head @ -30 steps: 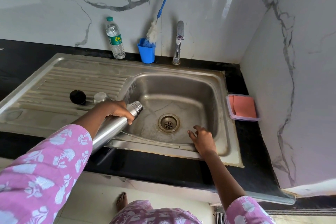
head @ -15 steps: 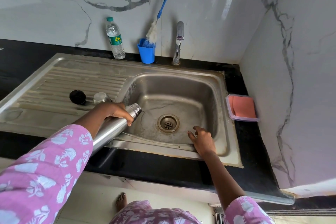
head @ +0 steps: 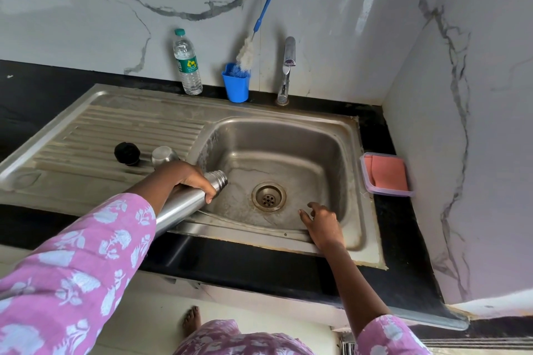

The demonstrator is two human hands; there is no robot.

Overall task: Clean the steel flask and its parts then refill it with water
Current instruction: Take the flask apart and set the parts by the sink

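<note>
flask: the steel flask (head: 184, 204) was tipped way over, long axis running from near the person's body up toward the drain (head: 268, 196), open threaded mouth hanging over the basin just left of the drain, base end back over the counter edge and partly hidden behind the pink sleeve (head: 78, 262).

left hand: the left hand (head: 187, 179) was wrapped around the flask's upper body just below the neck, fingers curled over the top, so pretty clearly gripping it.

right hand: the right hand (head: 323, 225) wasn't holding anything, fingers loosely spread and hovering at the basin's near rim, right of the drain. Can't tell if the palm actually touched the steel.

key relation: the flask mouth pointed at the drain, and the tap (head: 288, 66) sat well behind the drain on the far side. So the mouth was low and aimed the wrong way for filling. My guess is it needs swinging upright and back under the spout, and the left hand would do that since it already has it.

nearer hand for tools: the free right hand looked like the better bet for the tap or the bottle brush (head: 259, 29) in the blue cup (head: 236, 86), both behind the drain.

parts: the black stopper (head: 127, 153) and steel cap (head: 163, 155) sat on the drainboard, left of the drain, just beyond the left hand.

water: none visibly running.
</note>
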